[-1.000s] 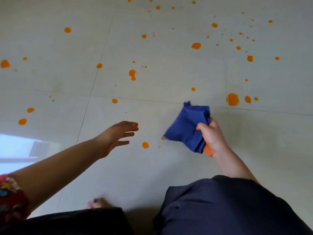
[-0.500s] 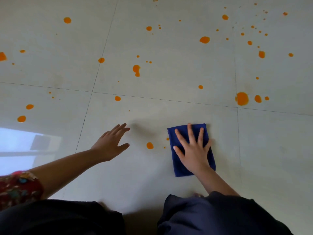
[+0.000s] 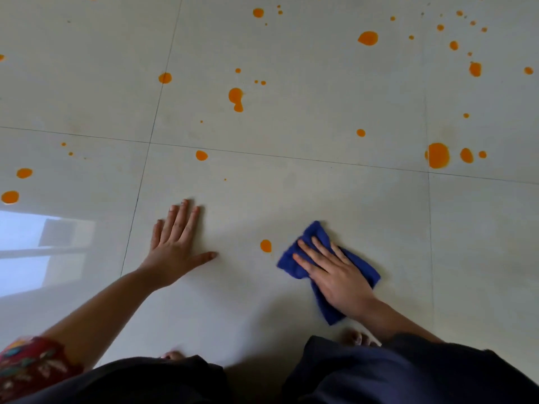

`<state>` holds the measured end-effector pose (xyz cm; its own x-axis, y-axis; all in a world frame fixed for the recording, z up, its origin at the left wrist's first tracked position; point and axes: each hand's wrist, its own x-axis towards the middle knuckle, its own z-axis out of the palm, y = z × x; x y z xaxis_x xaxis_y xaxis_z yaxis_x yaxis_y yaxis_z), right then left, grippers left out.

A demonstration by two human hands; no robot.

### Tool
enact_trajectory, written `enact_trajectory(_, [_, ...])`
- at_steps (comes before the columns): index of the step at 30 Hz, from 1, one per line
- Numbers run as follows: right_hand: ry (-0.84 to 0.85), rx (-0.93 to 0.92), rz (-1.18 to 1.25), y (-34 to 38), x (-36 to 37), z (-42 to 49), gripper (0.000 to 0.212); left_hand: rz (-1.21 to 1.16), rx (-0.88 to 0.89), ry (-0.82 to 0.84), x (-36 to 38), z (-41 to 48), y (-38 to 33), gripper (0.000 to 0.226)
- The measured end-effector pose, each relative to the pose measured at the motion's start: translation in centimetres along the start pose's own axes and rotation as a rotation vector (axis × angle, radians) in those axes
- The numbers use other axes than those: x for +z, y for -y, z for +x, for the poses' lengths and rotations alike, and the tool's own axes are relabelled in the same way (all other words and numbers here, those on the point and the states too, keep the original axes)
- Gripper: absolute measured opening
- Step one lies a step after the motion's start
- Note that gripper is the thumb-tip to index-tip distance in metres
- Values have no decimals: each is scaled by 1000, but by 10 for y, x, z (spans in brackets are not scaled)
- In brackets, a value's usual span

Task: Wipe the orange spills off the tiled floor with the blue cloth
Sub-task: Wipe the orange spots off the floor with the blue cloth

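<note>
Pale floor tiles (image 3: 291,126) remain dotted orange; since a second ago the right hand (image 3: 335,272) has pressed the blue cloth (image 3: 309,237) flat, fingers spread, just beside the nearest spill (image 3: 265,246), while the left hand (image 3: 175,246) now braces open-palmed, so wiping begins.

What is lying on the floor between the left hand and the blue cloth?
In the head view, one orange spill lies on the tiled floor between the left hand and the blue cloth, nearer the cloth; otherwise bare tile.

blue cloth (image 3: 303,243): middle hidden under right hand (image 3: 335,275) | edge blurred
</note>
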<state>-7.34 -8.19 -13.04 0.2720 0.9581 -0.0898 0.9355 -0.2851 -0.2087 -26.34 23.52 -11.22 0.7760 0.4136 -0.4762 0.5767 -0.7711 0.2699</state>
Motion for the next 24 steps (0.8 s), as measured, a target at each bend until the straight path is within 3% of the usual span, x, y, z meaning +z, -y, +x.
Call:
enact_trajectory(6, [-86, 336, 72, -27, -15, 62, 49, -46, 29, -36, 3, 0, 3, 101])
enact_trajectory(11, [2, -189, 58, 17, 6, 51, 51, -52, 47, -54, 5, 1, 4, 99])
enact_trajectory(13, [51, -266, 70, 2, 3, 34, 53, -30, 49, -52, 6, 0, 6, 99])
enact_trajectory(16, [-12, -75, 88, -31, -9, 61, 52, -28, 47, -52, 7, 0, 6, 100])
enact_trajectory(19, [-110, 121, 137, -14, -17, 116, 48, -32, 51, -47, 5, 0, 5, 99])
enact_trajectory(21, [-87, -60, 137, 16, -5, 119, 49, -31, 55, -42, 4, -1, 5, 99])
enact_trajectory(24, [111, -445, 74, 25, 5, 69, 50, -57, 61, -59, 5, -1, 6, 99])
